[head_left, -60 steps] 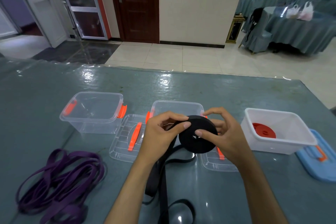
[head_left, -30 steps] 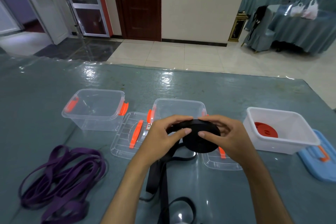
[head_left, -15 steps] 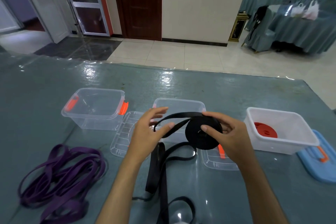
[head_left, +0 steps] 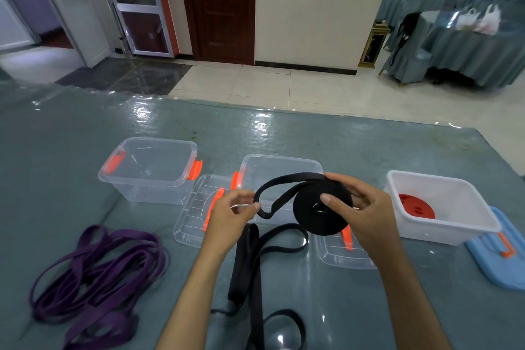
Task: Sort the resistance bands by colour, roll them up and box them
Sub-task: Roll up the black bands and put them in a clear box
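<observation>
The left hand has drawn away from the black roll since earlier, fingers pinching its loose strap; the right hand grips the roll above the counter. Purple bands lie left (unrolled), a clear box behind.

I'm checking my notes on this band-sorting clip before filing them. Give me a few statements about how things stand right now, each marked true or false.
1. The right hand holds the black roll. True.
2. The purple bands are already rolled and boxed. False: they lie loose on the table, at the left.
3. The white box holds a red roll. True.
4. The left clear box has a lid on. False: it stands open, no lid on it.
5. The left hand pinches the loose black strap that leads to the roll. True.
6. The blue lid lies left of the purple bands. False: it lies at the far right, beside the white box.
</observation>
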Motion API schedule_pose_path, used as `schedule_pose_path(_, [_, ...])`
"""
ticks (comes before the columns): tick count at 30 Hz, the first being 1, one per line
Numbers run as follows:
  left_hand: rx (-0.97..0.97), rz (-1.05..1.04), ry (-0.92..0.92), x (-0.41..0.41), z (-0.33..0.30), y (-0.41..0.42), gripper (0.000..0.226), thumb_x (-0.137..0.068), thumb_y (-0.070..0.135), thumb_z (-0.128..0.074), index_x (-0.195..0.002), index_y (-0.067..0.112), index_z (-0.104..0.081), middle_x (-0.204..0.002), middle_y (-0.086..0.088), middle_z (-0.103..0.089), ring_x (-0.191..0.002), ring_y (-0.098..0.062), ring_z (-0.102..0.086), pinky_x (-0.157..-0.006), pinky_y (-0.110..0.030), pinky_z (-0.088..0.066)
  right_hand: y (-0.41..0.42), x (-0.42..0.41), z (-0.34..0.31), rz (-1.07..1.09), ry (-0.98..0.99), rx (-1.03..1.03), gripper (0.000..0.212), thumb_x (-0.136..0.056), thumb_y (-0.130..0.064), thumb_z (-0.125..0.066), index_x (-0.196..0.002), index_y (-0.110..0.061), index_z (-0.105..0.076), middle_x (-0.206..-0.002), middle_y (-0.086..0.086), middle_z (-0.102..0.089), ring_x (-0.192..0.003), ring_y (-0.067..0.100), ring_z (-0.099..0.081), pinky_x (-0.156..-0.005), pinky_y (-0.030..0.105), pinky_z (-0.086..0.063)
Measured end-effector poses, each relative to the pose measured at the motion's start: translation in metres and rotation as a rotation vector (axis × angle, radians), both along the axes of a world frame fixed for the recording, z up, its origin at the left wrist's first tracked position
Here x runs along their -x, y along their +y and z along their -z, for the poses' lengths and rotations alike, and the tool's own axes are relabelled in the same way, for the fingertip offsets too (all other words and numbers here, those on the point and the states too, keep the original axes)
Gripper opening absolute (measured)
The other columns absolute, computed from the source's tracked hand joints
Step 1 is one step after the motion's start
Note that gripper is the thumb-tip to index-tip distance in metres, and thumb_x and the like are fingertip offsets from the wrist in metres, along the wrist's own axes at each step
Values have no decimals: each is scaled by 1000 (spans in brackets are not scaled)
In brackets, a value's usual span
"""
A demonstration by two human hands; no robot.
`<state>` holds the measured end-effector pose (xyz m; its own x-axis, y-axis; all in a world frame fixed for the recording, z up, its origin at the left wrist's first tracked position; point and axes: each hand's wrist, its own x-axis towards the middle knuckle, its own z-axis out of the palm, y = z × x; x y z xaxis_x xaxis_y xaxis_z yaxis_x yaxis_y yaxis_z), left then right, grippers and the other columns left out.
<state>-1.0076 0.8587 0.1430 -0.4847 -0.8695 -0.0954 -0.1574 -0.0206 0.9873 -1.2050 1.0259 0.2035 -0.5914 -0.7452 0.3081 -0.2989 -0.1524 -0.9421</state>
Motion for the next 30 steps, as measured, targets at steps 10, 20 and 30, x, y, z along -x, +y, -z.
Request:
schedule_pose_path(10, [-238,132,362,-13,-2,-9,40,-90,15,-80,-129,19,-72,-105,-11,-80,-112,-23,-75,-104,-37,-56,5,8,7,20,-33,-21,42,-84,-3,-83,-113,-33,-78,-103,-6,-82,-96,14,-79,-81,20,-61])
schedule_pose_path(20, [-250,300,371,-30,-4,-19,50,-82,24,-72,-132,20,-70,-101,-8,-70,-107,-21,-68,-112,-50,-50,10,13,7,12,4,-79,40,-84,-3,-84,-115,-27,-78,-102,-9,-81,-97,11,-78,-80,17,-60])
schedule_pose_path(30, [455,418,-86,-4,-43,9,77,-90,21,-80,-153,46,-44,-159,22,-39,-151,7,-29,-119,-12,-23,3,-3,-2,-181,232,-200,42,-83,-6,-85,-113,-34,-78,-107,-18,-79,-103,5,-75,-91,18,-57])
